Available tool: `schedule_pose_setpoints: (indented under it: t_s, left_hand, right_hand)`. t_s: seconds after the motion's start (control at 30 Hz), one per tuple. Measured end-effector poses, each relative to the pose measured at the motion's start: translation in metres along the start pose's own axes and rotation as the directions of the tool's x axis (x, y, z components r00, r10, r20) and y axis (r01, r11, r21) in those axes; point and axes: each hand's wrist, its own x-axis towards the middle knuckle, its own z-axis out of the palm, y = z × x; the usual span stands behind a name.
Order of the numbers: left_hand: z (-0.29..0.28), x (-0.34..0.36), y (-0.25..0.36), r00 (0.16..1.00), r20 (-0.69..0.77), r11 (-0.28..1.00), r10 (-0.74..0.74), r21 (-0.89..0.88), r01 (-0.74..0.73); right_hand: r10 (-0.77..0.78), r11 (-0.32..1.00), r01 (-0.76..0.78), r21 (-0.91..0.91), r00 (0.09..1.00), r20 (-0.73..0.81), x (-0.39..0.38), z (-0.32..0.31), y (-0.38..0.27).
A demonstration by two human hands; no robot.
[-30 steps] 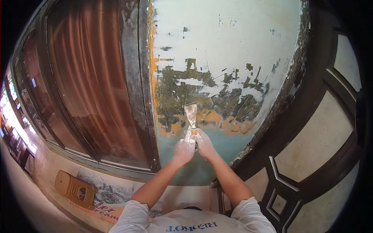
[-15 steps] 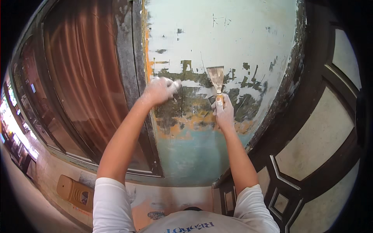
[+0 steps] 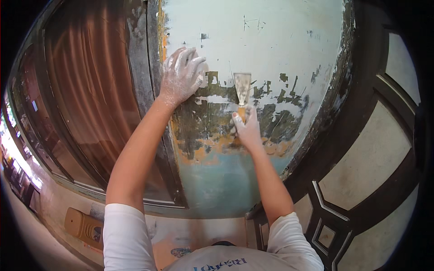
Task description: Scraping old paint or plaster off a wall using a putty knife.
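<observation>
My left hand (image 3: 181,74), dusted white, lies with fingers apart against the patchy wall (image 3: 271,43), near its left edge. To the right and lower, my right hand (image 3: 245,128) grips the wooden handle of a metal putty knife (image 3: 242,86), blade upward over the scraped band. The wall is pale above, with dark and orange patches across the middle and blue-green paint below.
At left is a dark-framed glazed panel with a brown curtain (image 3: 90,90) behind it. A dark door with pale panels (image 3: 361,158) bounds the right. A tan plastic stool (image 3: 81,223) lies low at left, near the floor.
A second ago both hands were together on the putty knife. My left hand has left it and moved up-left onto the wall. My right hand has raised the knife higher.
</observation>
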Motion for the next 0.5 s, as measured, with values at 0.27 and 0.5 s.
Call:
schedule_pose_setpoints:
  t_s: [0.27, 0.5]
  left_hand:
    - [0.036, -0.032, 0.004, 0.981, 0.179, 0.976, -0.079, 0.213, 0.039]
    - [0.039, -0.031, 0.007, 0.987, 0.145, 0.975, -0.063, 0.222, 0.03]
  right_hand:
    - [-0.047, 0.978, 0.066, 0.2, 0.994, -0.098, -0.013, -0.01, 0.065]
    - [-0.071, 0.993, 0.088, 0.084, 0.98, -0.187, -0.026, 0.001, 0.107]
